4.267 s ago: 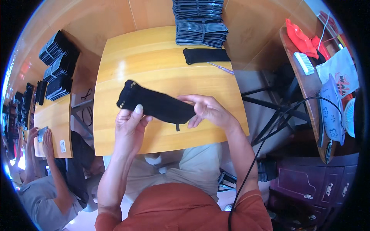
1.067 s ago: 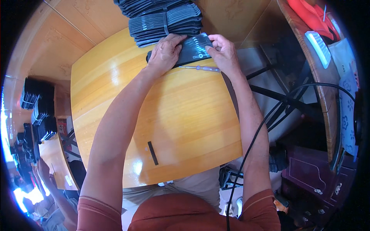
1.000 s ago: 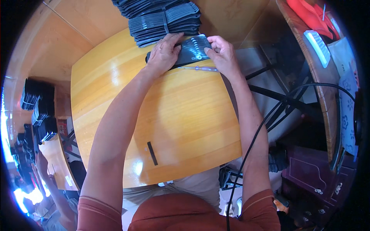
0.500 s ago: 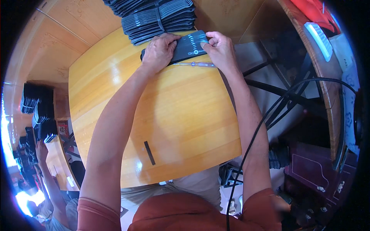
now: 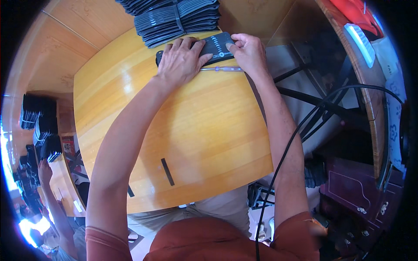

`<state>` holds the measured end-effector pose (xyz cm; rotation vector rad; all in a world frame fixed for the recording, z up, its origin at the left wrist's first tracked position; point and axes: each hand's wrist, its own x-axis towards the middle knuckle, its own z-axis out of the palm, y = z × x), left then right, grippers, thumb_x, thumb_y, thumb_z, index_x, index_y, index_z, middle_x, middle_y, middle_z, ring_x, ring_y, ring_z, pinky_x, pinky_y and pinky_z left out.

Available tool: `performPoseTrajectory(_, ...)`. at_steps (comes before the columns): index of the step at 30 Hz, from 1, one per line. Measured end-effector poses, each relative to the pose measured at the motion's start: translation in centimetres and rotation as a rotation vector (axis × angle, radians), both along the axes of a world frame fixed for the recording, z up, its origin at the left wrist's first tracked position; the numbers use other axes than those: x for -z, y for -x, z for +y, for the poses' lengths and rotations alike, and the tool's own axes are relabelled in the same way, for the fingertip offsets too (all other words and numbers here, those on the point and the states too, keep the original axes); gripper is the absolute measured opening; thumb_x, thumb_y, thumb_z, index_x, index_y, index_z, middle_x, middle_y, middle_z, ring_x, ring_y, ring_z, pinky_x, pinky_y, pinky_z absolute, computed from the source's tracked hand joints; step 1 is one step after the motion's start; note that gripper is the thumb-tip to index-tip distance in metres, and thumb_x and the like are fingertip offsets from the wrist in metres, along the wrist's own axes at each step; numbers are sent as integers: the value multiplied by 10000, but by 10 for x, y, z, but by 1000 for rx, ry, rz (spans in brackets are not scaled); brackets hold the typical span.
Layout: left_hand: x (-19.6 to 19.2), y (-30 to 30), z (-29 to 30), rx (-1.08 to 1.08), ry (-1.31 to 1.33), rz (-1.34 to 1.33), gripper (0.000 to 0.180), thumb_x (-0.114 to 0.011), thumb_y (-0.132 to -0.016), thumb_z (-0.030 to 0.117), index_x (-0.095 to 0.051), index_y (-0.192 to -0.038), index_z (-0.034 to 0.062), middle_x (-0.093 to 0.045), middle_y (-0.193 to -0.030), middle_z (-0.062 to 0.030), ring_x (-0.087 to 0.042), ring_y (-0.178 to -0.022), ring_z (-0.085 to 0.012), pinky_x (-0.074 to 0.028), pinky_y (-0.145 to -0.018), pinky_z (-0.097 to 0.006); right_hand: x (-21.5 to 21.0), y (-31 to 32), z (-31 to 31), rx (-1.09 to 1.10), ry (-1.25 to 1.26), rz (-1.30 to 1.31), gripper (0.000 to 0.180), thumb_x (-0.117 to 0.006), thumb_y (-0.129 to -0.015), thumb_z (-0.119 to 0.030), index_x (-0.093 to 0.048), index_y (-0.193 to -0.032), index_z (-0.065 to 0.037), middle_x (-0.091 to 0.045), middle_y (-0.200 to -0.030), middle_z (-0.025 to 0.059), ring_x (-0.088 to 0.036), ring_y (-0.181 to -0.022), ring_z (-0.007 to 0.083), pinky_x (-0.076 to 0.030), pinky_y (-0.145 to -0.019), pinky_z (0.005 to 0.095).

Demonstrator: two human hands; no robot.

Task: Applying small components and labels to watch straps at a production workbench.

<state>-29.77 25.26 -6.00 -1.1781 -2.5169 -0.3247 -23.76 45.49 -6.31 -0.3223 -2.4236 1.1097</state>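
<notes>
At the far edge of the yellow wooden table [image 5: 213, 126] lies a flat black folded piece [image 5: 221, 42] with white print and a row of pale marks. Across its left part my left hand [image 5: 180, 61] rests flat, fingers spread, thumb pointing right. My right hand [image 5: 249, 53] pinches its right end between thumb and fingers. Just in front of the piece is a slim screwdriver [image 5: 227, 68] with a clear purple handle, its shaft end partly behind my left hand.
Behind the piece rises a strapped stack of black folded pieces [image 5: 176, 19]. A thin black strip [image 5: 167, 172] lies nearer me. A black cable [image 5: 285, 161] hangs across my right arm. At left, another person's hand [image 5: 45, 172] reaches to more black stacks [image 5: 51, 147].
My left hand has flattened and spread its fingers over the black piece, its thumb sliding right. The right hand keeps its pinch at the right end. The view has shifted slightly.
</notes>
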Motion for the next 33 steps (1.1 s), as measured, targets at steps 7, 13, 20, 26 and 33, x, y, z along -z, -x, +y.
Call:
performPoseTrajectory(7,0,-3,-17,12,68,37,500,-504,-991,489,-548,-1403,209,-570,-1340,-115,-536,-1194,-335,-452,-991,-471,7,0,2,-53,60,19,313,-763,-821,-129,-713,-1093,15,-735,-976,202,-731,-856,283,-566,-775,368)
performPoseTrajectory(13,-1,-6,-27,23,78,7,535,-502,-982,514,-515,-1440,236,-556,-1383,-109,-520,-1210,-340,-440,-1017,-464,13,-1,2,-63,-36,37,314,-744,-859,-151,-715,-1125,14,-746,-917,167,-705,-763,204,-549,-731,338)
performPoseTrajectory(20,2,-1,-28,58,69,-25,563,-505,-981,517,-509,-1443,197,-524,-1446,-108,-503,-1253,-351,-401,-1072,-454,14,-1,5,-81,-104,36,318,-741,-867,-170,-714,-1125,14,-743,-926,179,-706,-776,230,-545,-740,348)
performPoseTrajectory(26,0,-4,-27,81,72,-69,546,-481,-1003,497,-504,-1445,178,-496,-1479,-114,-479,-1295,-359,-369,-1108,-454,6,-8,2,-44,-27,-16,324,-746,-846,-188,-709,-1100,10,-722,-962,228,-721,-859,329,-557,-778,404)
performPoseTrajectory(33,1,-4,-28,48,92,-79,542,-461,-1010,494,-494,-1452,181,-474,-1498,-114,-452,-1337,-362,-347,-1132,-449,2,-28,1,-109,-46,-58,366,-700,-892,-222,-683,-1188,-8,-698,-997,187,-684,-881,299,-527,-798,390)
